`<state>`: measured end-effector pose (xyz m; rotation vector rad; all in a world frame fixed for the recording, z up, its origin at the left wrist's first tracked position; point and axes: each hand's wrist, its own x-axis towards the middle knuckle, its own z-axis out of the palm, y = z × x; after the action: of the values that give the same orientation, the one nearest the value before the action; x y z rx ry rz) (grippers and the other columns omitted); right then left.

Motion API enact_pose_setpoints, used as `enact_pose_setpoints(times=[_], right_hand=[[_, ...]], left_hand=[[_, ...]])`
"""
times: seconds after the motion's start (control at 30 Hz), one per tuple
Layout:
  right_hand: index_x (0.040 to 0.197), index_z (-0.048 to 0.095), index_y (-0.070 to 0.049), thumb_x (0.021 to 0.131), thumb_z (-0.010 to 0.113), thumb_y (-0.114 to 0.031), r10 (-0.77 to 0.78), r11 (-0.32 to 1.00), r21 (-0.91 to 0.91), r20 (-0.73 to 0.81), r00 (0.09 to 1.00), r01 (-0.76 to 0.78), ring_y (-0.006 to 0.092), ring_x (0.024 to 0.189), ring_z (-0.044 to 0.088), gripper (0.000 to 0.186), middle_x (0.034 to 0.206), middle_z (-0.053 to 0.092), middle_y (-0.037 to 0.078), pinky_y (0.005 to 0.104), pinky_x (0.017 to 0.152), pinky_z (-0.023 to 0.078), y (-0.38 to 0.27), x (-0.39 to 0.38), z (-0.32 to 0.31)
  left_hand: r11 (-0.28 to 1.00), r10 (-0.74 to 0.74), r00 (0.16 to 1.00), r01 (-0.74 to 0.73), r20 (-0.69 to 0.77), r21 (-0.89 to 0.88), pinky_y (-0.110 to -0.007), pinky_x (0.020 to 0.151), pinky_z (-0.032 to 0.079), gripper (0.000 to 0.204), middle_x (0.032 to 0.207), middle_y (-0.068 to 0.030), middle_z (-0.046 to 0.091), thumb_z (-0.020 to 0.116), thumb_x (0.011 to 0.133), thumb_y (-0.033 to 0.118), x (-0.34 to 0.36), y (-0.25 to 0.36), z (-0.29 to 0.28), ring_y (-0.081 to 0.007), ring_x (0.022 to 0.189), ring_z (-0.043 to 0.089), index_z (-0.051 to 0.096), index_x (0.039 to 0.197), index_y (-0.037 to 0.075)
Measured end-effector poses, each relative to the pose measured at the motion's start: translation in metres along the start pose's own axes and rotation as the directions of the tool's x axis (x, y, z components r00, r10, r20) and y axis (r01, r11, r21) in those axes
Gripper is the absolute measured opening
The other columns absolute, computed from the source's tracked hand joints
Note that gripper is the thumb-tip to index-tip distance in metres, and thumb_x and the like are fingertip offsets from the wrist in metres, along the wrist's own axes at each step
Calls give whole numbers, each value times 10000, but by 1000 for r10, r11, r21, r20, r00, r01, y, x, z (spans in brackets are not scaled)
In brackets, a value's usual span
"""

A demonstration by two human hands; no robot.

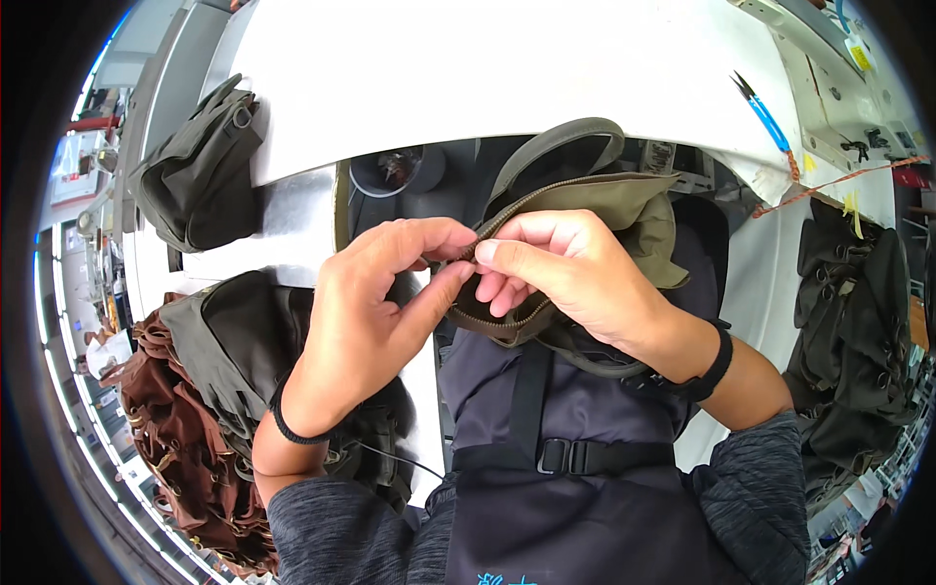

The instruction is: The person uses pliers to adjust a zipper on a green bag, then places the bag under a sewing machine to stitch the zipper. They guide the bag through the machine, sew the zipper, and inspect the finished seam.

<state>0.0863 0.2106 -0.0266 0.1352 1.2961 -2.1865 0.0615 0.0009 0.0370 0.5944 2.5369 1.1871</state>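
Note:
An olive-green bag (634, 203) with a rounded handle (556, 136) rests against my lap, its mouth gaping. A brass-toothed zipper (534, 314) runs along both edges of that mouth. At the zipper's left end, my left hand (366, 307) is closed, thumb and forefinger pinching from the left. My right hand (575, 273) meets it there with a pinch of its own, its other fingers curled into the opening. Both sets of fingertips almost touch. They cover whatever small part lies between them, so a slider cannot be made out.
Beyond the bag spreads a white tabletop (468, 68), with blue-handled snips (765, 117) at its right. A finished-looking dark green bag (200, 166) stands far left. More green bags (848, 331) hang at right; brown ones (185, 429) pile at left. A bin (424, 171) sits below the table edge.

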Motion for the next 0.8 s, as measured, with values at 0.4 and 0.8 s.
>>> enact_pose_setpoints(times=[0.4, 0.8], right_hand=[[1070, 720, 52, 1075, 602, -171, -115, 980, -159, 15, 993, 116, 102, 855, 688, 253, 939, 746, 67, 270, 783, 556, 15, -11, 2], [1059, 712, 52, 1062, 620, -106, -217, 975, -72, -154, 964, 208, 73, 803, 637, 183, 896, 712, 44, 247, 767, 523, 23, -46, -8]], left_hand=[[995, 95, 995, -96, 31, 32, -314, 823, 600, 277, 1037, -120, 766, 737, 914, -54, -17, -7, 2, -199, 910, 751, 737, 1186, -7], [905, 414, 893, -425, 179, 27, -333, 850, 583, 295, 1145, -146, 721, 678, 904, -116, 37, 10, 5, -267, 1028, 720, 729, 1170, 1]])
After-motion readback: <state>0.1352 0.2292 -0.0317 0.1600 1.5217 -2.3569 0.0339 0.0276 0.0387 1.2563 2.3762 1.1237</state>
